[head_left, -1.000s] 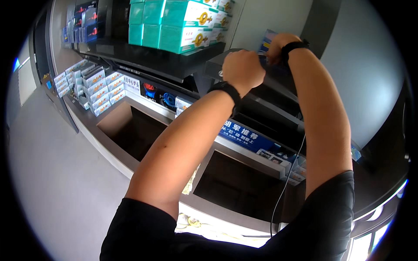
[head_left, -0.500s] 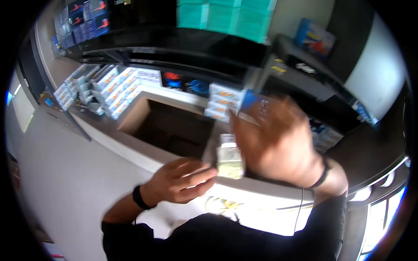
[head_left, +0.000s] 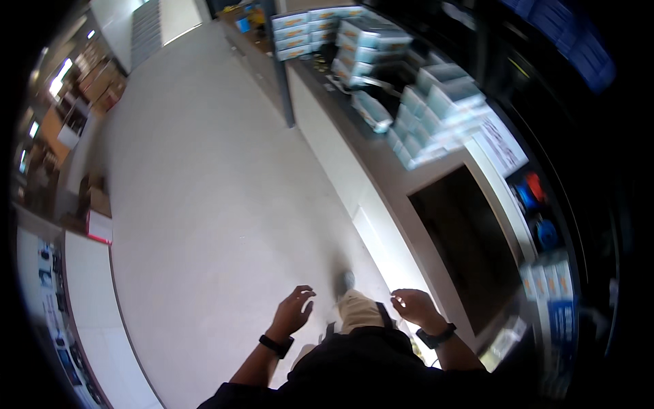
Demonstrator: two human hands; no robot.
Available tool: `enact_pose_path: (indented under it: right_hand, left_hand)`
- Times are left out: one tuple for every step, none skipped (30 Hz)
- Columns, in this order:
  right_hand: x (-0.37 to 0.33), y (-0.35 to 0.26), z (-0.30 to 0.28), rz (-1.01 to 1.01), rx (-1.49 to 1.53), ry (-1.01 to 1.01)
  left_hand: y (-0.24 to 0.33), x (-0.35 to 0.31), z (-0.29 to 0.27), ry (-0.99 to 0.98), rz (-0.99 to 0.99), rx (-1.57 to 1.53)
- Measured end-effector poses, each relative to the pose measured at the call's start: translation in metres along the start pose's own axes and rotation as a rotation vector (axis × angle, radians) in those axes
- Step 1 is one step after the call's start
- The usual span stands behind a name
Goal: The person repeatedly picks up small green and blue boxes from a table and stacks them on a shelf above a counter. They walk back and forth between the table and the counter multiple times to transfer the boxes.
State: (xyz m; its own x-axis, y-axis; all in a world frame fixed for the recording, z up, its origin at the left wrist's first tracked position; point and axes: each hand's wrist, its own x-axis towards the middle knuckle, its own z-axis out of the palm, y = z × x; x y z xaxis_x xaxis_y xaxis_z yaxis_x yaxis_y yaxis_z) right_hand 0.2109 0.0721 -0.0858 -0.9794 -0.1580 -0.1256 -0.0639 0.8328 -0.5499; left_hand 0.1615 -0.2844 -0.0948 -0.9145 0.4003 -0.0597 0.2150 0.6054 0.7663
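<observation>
My left hand (head_left: 293, 311) hangs above the pale floor (head_left: 218, 177), its fingers loosely bent and apart, with nothing in it. My right hand (head_left: 415, 308) is beside the front of a long counter (head_left: 361, 146); it too is empty, fingers slightly curled and parted. Both wrists wear dark bands. My leg in light trousers (head_left: 361, 310) shows between the hands. Nearest my right arm on the counter lies a clear bag (head_left: 505, 339) with pale contents, and past it stands a blue-and-white box (head_left: 561, 324).
Stacks of small white-and-teal boxes (head_left: 439, 112) stand along the counter, next to a dark rectangular recess (head_left: 470, 238). A grey post (head_left: 281, 92) rises at the counter's front edge. Left are a white cabinet (head_left: 95, 313) and brown cartons (head_left: 102, 85).
My view has swung left, away from the counter, toward the floor. Both hands have drawn back from the clear bag and lowered to my sides.
</observation>
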Motion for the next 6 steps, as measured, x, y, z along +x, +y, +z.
enact_pose_path:
  right_hand:
    - [0.047,-0.002,0.007,-0.041,0.055,-0.009]
    - [0.1,0.003,0.024,-0.126,0.062,-0.03]
    - [0.149,0.006,0.039,-0.211,0.071,-0.057]
    - [0.205,-0.001,0.046,-0.237,-0.02,-0.196]
    - [0.262,-0.009,0.051,-0.267,-0.114,-0.316]
    - [0.314,-0.018,0.058,-0.42,-0.271,-0.318]
  left_hand:
    - [-0.027,0.019,-0.014,0.032,-0.029,-0.024]
    - [-0.055,0.039,-0.031,0.046,-0.098,-0.004]
    - [-0.095,0.048,-0.04,0.049,-0.174,0.077]
    - [-0.136,0.055,-0.052,0.101,-0.132,0.182]
    - [-0.174,0.057,-0.061,0.009,-0.356,0.252]
    - [-0.199,0.053,-0.072,-0.063,-0.579,0.341]
